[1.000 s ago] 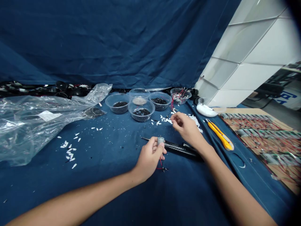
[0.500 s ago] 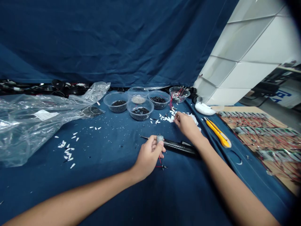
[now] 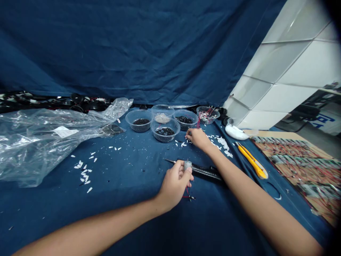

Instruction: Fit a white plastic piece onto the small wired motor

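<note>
Blue cloth (image 3: 133, 53) hangs at the back and also covers the bench (image 3: 128, 177).

The left hand (image 3: 174, 185) is near the middle of the bench. It is curled shut around a little motor (image 3: 188, 165), with the thumb and fingers pinching its sides just above the cloth. The little motor is a short, round, grey metal can with a shiny top. Two thin wires (image 3: 188, 193), one red and one black, hang out under the hand and touch the cloth.

The little motor looks hard and smooth, and I think it is light but a bit slippery. The best place to hold it is around its round sides. The thin wires look soft and bendy and could snap off if pulled, so they are not a good place to hold.

The right hand (image 3: 196, 137) is farther back, just beside the clear bowls (image 3: 157, 135). Its fingers are bent down and close together on a pile of white bits (image 3: 223, 144). I cannot tell if it has one pinched.

A black tool (image 3: 205, 171) lies just behind the left hand. A yellow knife (image 3: 252, 160) lies to the right, and a big plastic bag (image 3: 39, 142) lies far to the left.
</note>
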A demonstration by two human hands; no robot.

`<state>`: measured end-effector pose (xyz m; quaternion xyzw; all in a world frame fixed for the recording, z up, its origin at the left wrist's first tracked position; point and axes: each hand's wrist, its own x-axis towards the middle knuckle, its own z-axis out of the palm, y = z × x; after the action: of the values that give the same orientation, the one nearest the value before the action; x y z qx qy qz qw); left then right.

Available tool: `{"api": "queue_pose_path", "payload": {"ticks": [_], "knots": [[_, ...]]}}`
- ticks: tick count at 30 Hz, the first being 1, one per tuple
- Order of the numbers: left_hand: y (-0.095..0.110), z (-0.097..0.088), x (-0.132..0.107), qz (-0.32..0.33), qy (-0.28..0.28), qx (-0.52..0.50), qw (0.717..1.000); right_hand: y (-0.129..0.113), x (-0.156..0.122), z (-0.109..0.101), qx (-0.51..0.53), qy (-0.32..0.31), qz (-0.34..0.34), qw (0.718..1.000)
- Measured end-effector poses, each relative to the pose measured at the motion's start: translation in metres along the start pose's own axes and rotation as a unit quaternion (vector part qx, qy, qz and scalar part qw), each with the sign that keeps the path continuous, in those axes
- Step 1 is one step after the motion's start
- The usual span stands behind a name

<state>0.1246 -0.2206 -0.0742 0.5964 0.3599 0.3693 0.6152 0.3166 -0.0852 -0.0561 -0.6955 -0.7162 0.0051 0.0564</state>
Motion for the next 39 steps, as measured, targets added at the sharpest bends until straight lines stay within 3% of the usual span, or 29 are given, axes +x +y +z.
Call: {"api": "queue_pose_path", "payload": {"ticks": [12, 25, 29, 34, 39], "knots": [[-0.001, 0.0, 0.001, 0.004, -0.001, 0.007, 1.0, -0.003, -0.005, 0.0, -0.047, -0.014, -0.044, 0.998], [-0.002, 0.001, 0.0, 0.003, 0.001, 0.003, 1.0, 0.008, -0.006, 0.006, 0.045, 0.026, -0.084, 0.995], [0.0, 0.0, -0.001, 0.007, -0.001, 0.004, 1.0, 0.024, -0.018, -0.011, 0.096, 0.066, -0.048, 0.992], [-0.001, -0.001, -0.001, 0.001, -0.004, 0.012, 1.0, 0.069, -0.052, -0.04, 0.116, 0.076, 0.049, 0.989], [0.0, 0.001, -0.001, 0.001, -0.003, 0.003, 1.0, 0.096, -0.082, -0.039, 0.091, 0.067, 0.127, 0.985]]}}
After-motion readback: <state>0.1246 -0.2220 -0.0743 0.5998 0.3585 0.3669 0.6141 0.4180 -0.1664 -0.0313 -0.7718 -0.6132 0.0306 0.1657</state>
